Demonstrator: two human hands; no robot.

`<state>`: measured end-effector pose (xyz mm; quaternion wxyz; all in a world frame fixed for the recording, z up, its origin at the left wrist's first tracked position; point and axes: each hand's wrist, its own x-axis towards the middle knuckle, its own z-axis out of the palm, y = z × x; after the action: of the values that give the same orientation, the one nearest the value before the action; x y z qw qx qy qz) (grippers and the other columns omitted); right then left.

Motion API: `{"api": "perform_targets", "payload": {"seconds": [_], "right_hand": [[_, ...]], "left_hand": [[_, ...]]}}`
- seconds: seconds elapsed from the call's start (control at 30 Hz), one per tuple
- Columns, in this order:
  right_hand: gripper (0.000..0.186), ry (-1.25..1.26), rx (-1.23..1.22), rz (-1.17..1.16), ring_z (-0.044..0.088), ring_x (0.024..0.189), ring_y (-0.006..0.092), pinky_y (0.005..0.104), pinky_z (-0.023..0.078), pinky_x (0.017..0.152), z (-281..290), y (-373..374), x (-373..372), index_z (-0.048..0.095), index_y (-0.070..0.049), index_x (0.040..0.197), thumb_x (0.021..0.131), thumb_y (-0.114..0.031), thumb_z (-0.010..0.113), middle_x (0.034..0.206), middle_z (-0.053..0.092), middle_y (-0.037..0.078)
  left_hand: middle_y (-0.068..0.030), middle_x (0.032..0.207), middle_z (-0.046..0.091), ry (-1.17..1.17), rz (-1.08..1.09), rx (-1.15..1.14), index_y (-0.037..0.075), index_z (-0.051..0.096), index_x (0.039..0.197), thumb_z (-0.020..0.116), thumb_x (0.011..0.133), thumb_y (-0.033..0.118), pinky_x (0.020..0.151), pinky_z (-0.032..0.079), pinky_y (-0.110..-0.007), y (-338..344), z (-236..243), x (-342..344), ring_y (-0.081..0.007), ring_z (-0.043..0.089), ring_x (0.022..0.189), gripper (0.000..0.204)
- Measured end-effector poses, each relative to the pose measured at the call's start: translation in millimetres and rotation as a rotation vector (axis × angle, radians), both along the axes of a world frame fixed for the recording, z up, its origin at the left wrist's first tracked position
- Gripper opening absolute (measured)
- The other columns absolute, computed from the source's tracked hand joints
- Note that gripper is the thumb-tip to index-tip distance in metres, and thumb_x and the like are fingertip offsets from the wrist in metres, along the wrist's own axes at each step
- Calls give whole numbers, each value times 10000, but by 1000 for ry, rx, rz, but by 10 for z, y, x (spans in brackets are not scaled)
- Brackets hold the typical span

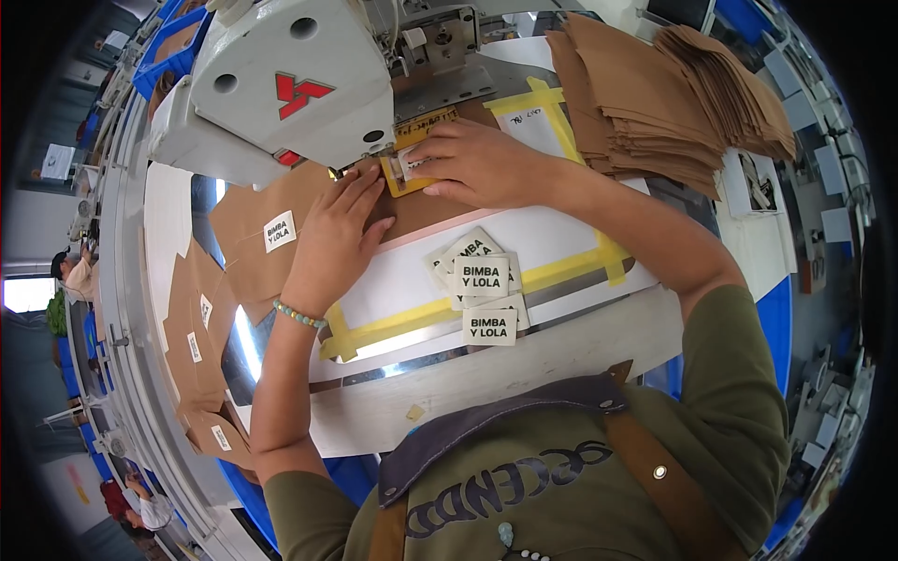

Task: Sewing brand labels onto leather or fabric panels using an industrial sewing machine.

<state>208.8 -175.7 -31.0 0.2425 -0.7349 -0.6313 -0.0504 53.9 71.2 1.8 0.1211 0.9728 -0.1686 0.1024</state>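
Note:
My left hand lies flat on a brown fabric piece, fingers stretched toward the sewing machine's needle area. My right hand is on a yellow template, its bent fingers over the template and the thumb along the lower edge. A white label shows partly inside the template's opening, the rest covered by fingers. The fabric lies over a white sheet edged with yellow tape. In front of my hands is a loose pile of white printed labels.
The white sewing machine head stands close at the upper left. Brown pieces with labels overlap at the left. Stacks of brown fabric lie at the upper right, beside a small white box. Other people work far left.

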Motion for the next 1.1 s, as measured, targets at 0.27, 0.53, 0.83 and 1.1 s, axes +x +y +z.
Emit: {"api": "perform_targets", "payload": {"seconds": [0.27, 0.53, 0.83, 1.1], "right_hand": [[350, -13, 76, 2, 591, 1331, 310, 454, 464, 1179, -74, 71, 129, 778, -29, 1246, 1056, -305, 679, 1388, 712, 101], [360, -65, 93, -45, 577, 1343, 322, 468, 456, 1187, -110, 123, 214, 767, -34, 1246, 1059, -326, 672, 1424, 696, 99], [481, 172, -18, -66, 494, 1506, 331, 463, 423, 1243, 220, -329, 42, 674, -33, 1469, 1082, -317, 646, 1617, 572, 128], [249, -64, 247, -469, 609, 1348, 322, 455, 504, 1134, 73, -784, 629, 810, -62, 1206, 1036, -200, 692, 1463, 690, 85]], "left_hand": [[-181, 1535, 641, 17, 0, -40, -47, 665, 1412, 792, 951, 121, 1197, 473, -483, 25, -5, 9, -409, 545, 1471, 507], [-136, 1527, 655, -3, 44, 1, 6, 673, 1425, 786, 976, 157, 1155, 504, -484, 122, 12, -73, -409, 578, 1409, 487], [-134, 1533, 650, -3, 52, -10, 37, 654, 1473, 774, 995, 167, 1175, 498, -464, 87, 17, -120, -390, 573, 1434, 509], [-148, 1633, 557, 70, 57, -33, 53, 621, 1521, 756, 1010, 204, 1202, 458, -478, -5, 28, -1, -410, 530, 1454, 550]]}}
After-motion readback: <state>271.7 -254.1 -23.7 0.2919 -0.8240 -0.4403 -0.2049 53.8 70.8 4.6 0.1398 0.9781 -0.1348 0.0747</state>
